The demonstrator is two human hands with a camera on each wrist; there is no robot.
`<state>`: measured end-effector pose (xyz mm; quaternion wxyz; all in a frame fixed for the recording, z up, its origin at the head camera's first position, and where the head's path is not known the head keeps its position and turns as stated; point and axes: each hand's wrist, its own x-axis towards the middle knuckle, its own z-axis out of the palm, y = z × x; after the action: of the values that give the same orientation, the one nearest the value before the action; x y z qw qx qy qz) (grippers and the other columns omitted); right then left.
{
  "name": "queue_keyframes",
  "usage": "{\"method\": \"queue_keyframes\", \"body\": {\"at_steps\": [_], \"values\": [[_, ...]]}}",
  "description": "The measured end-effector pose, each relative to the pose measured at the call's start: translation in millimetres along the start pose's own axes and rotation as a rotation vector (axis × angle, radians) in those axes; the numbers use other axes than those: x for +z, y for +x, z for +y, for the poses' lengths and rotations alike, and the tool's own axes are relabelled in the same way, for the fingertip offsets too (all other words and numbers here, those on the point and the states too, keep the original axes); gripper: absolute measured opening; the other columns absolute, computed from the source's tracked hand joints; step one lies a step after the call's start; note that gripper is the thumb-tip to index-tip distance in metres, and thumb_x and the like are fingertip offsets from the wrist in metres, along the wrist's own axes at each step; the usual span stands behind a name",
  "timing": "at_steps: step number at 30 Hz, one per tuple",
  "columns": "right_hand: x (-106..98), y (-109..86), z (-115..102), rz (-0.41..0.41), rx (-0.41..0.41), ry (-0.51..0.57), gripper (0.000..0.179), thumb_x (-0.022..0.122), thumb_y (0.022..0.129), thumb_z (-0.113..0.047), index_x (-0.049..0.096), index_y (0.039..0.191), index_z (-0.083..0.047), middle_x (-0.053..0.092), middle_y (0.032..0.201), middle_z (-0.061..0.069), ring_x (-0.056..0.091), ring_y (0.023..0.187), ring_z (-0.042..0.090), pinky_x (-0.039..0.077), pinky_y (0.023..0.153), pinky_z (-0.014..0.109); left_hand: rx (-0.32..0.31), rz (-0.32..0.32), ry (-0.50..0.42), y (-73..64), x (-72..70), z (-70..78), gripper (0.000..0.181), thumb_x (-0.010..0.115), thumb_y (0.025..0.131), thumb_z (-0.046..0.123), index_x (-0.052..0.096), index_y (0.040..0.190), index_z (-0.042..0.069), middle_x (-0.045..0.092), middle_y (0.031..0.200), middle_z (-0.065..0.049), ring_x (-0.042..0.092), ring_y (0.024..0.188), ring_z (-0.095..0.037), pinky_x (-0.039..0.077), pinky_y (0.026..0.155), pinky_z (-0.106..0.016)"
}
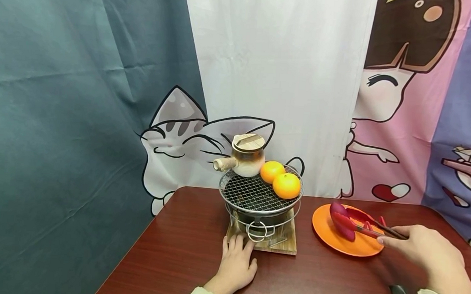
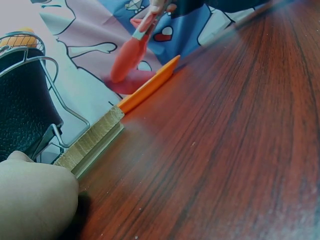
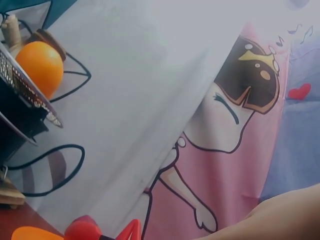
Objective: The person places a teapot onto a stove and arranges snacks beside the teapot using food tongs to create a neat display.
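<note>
My right hand [image 1: 433,252] grips a pair of red-tipped tongs [image 1: 371,227] by the handles. The tong heads lie around a long purple-red item, perhaps a sweet potato [image 1: 347,233], on the orange plate [image 1: 321,226]; whether they squeeze it I cannot tell. My left hand [image 1: 236,263] lies palm down, its fingertips at the front edge of the wooden board [image 1: 290,242]. On that board stands a round grill stove [image 1: 252,198] with a wire mesh top. The left wrist view shows the tongs [image 2: 131,57] over the purple-red item [image 2: 131,83] at the plate [image 2: 150,87].
Two oranges [image 1: 286,185] sit on the right of the mesh. Behind them is a small side-handled teapot [image 1: 248,159] with a wooden lid. Everything stands on a dark red wooden table [image 1: 162,251]. A printed cartoon curtain [image 1: 282,68] hangs right behind the table.
</note>
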<state>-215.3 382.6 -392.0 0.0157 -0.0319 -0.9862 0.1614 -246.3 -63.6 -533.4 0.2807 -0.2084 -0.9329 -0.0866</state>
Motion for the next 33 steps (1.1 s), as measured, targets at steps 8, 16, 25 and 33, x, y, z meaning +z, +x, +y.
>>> {"method": "queue_keyframes", "body": {"at_steps": [8, 16, 25, 33], "values": [[-8, -5.9, -7, 0.109, -0.06, 0.004, 0.091, 0.058, 0.084, -0.077, 0.061, 0.135, -0.001, 0.06, 0.12, 0.038, 0.059, 0.098, 0.055, 0.046, 0.067, 0.066, 0.009, 0.019, 0.006, -0.3, 1.1, 0.4, 0.051, 0.07, 0.08, 0.026, 0.058, 0.13, 0.02, 0.047, 0.13, -0.011, 0.043, 0.127, -0.032, 0.032, 0.103, -0.067], [-14, -15.2, -19, 0.256, -0.103, 0.037, 0.079, 0.06, 0.087, -0.071, 0.062, 0.136, -0.009, 0.06, 0.124, 0.034, 0.059, 0.101, 0.055, 0.047, 0.065, 0.063, 0.015, 0.037, 0.007, -1.1, 0.8, 0.7, 0.051, 0.07, 0.08, 0.026, 0.058, 0.129, 0.019, 0.047, 0.129, -0.011, 0.043, 0.126, -0.033, 0.032, 0.102, -0.067], [-18, -19.7, -30, 0.324, -0.108, 0.045, 0.08, 0.061, 0.086, -0.071, 0.062, 0.137, -0.009, 0.061, 0.124, 0.033, 0.057, 0.101, 0.054, 0.045, 0.071, 0.066, 0.017, 0.051, 0.002, -1.7, 0.9, 0.8, 0.051, 0.07, 0.079, 0.025, 0.06, 0.128, 0.019, 0.048, 0.128, -0.011, 0.043, 0.125, -0.032, 0.033, 0.101, -0.067], [-20, -25.0, -38, 0.366, -0.107, 0.068, 0.08, 0.064, 0.086, -0.068, 0.06, 0.139, -0.008, 0.059, 0.124, 0.036, 0.056, 0.102, 0.055, 0.043, 0.073, 0.066, 0.007, 0.023, 0.004, -1.3, -0.4, 0.8, 0.05, 0.07, 0.08, 0.025, 0.06, 0.129, 0.018, 0.048, 0.129, -0.012, 0.043, 0.127, -0.032, 0.034, 0.102, -0.067]]}}
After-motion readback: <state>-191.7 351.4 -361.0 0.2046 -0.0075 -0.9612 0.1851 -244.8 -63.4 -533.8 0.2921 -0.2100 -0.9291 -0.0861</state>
